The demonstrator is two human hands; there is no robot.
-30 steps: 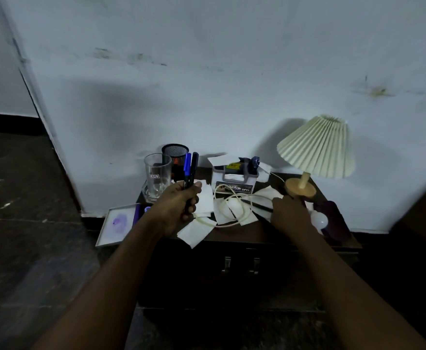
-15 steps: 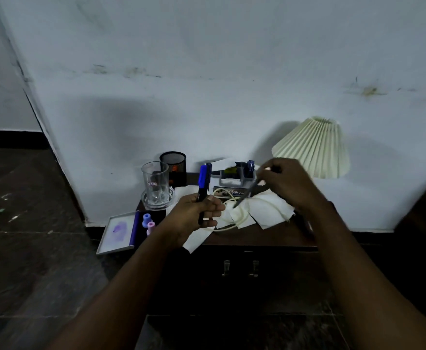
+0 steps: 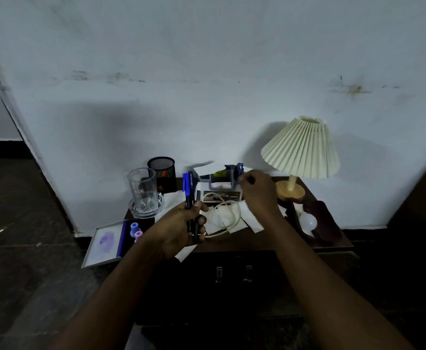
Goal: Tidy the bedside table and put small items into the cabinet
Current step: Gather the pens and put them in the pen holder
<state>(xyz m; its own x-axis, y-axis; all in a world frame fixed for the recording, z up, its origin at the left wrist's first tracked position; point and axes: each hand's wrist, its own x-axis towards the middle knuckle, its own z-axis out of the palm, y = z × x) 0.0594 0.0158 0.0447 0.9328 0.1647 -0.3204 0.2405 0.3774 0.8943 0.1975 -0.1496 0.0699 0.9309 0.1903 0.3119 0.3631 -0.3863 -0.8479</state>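
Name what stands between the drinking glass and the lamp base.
In the head view: the black mesh cup, the markers gripped in the left hand, the printed box, and the right hand.

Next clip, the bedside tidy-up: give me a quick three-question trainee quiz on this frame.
1. True or false: the glass lies on its side.
2. What does the left hand grip? A) pens B) a bulb C) a cord
3. Fill in: the lamp stands on the ___ side of the bedside table.
Key: 1 false, it stands upright; 2 A; 3 right.
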